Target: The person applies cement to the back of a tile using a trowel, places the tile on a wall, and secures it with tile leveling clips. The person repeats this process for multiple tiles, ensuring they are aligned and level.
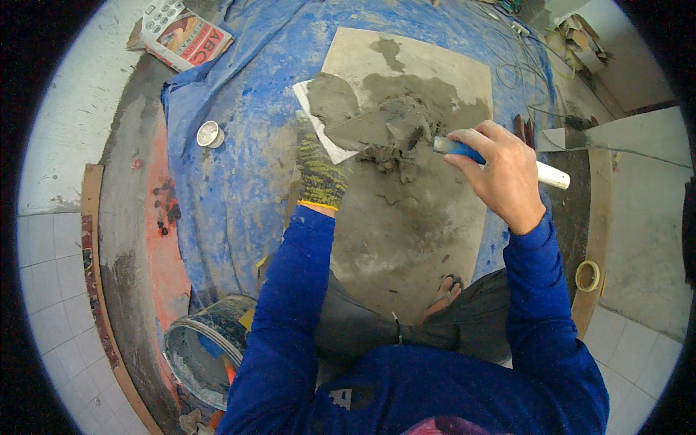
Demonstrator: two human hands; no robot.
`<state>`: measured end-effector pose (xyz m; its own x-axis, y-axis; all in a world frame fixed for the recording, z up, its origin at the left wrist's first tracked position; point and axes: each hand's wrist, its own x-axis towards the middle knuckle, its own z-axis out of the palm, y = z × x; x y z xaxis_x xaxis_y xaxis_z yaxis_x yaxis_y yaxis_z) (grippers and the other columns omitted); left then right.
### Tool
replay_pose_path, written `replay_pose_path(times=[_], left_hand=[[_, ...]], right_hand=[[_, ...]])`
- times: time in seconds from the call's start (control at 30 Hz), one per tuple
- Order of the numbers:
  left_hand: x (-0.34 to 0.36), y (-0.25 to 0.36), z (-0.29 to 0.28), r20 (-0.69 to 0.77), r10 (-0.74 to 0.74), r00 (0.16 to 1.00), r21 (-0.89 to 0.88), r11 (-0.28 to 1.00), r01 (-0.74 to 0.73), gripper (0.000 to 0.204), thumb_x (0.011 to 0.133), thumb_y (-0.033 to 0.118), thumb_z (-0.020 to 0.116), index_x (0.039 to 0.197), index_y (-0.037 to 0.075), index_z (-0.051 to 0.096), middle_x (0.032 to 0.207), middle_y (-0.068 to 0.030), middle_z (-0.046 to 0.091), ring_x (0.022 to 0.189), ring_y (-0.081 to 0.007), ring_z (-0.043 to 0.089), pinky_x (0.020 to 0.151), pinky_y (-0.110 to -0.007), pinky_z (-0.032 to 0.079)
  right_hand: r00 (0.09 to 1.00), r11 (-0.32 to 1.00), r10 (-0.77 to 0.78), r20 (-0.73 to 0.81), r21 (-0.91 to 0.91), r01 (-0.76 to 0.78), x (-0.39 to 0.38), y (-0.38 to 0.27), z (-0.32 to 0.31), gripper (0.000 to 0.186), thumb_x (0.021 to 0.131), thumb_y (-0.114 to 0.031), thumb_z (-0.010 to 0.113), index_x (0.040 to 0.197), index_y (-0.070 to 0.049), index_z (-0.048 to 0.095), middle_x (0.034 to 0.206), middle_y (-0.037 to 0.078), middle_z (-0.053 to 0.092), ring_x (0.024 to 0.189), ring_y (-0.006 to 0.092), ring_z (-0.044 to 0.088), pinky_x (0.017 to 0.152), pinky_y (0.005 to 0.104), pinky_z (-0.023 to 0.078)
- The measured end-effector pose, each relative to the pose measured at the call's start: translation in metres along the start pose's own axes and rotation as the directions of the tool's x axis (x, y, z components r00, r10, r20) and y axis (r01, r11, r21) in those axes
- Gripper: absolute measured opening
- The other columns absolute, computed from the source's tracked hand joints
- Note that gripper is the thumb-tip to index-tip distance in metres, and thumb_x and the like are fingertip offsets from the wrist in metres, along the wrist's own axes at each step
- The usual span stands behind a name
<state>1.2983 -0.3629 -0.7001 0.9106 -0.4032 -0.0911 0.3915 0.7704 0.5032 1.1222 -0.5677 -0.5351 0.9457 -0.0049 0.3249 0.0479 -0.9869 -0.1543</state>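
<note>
My left hand (320, 170), in a yellow-and-black knit glove, is closed on the near left side of a white tile (339, 152). Its fingers are partly hidden under the tile. Grey wet mortar (332, 101) covers most of the tile's top. In my bare right hand (502, 163) is a trowel (554, 175) with a blue and white handle; the fingers wrap round the handle. Its blade looks smeared with mortar and is hard to tell from the heap (406, 123) beside the tile. That heap lies on a large pale board (435, 47) in front of me.
A blue tarp (254, 94) spreads under the board. To the left are a small white cup (210, 134) and a printed bag (190, 36). A black bucket (192, 355) lies tilted by my left arm. At the right are cables (518, 65) and a tape roll (587, 275).
</note>
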Motion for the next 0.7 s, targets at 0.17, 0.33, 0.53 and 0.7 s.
replay_pose_path(times=[0.17, 0.33, 0.53, 0.7], left_hand=[[-0.019, -0.009, 0.011, 0.016, -0.126, 0.992, -0.038, 0.991, 0.127, 0.067, 0.107, 0.056, 0.041, 0.156, 0.011, 0.037, 0.154, -0.0149, 0.047, 0.137, -0.0346, 0.05, 0.114, -0.053, 0.043], [-0.015, -0.022, 0.009, -0.007, -0.144, 0.99, 0.013, 0.99, 0.144, 0.069, 0.106, 0.059, 0.041, 0.157, 0.012, 0.037, 0.155, -0.0136, 0.047, 0.136, -0.0342, 0.052, 0.112, -0.053, 0.045], [-0.003, -0.029, -0.004, 0.116, -0.208, 0.971, -0.048, 0.975, 0.215, 0.073, 0.103, 0.065, 0.043, 0.157, 0.016, 0.039, 0.153, -0.0121, 0.05, 0.133, -0.033, 0.054, 0.111, -0.054, 0.046], [-0.016, -0.016, 0.007, 0.314, -0.288, 0.905, -0.197, 0.912, 0.358, 0.076, 0.105, 0.063, 0.035, 0.161, 0.011, 0.03, 0.159, -0.019, 0.042, 0.136, -0.0445, 0.049, 0.108, -0.067, 0.045]], right_hand=[[1.0, 0.997, 0.019, -0.02, -0.079, -0.021, 0.005, -0.007, -0.013, 0.026, 0.082, -0.028, 0.081, 0.102, -0.013, 0.077, 0.089, 0.008, 0.068, 0.082, 0.0314, 0.068, 0.069, 0.0413, 0.054], [0.992, 0.99, 0.125, -0.036, -0.064, -0.127, 0.013, -0.014, -0.015, 0.026, 0.086, -0.034, 0.076, 0.098, -0.012, 0.076, 0.087, 0.01, 0.068, 0.081, 0.0344, 0.069, 0.068, 0.0445, 0.054], [0.979, 0.973, 0.205, -0.006, -0.108, -0.204, 0.023, -0.002, -0.023, 0.029, 0.089, -0.037, 0.074, 0.1, -0.01, 0.076, 0.09, 0.013, 0.072, 0.082, 0.0366, 0.07, 0.07, 0.0455, 0.055], [0.969, 0.978, 0.183, -0.164, -0.069, -0.196, 0.013, 0.022, -0.04, 0.03, 0.086, -0.03, 0.079, 0.108, -0.01, 0.077, 0.092, 0.012, 0.071, 0.081, 0.0341, 0.068, 0.07, 0.0402, 0.053]])
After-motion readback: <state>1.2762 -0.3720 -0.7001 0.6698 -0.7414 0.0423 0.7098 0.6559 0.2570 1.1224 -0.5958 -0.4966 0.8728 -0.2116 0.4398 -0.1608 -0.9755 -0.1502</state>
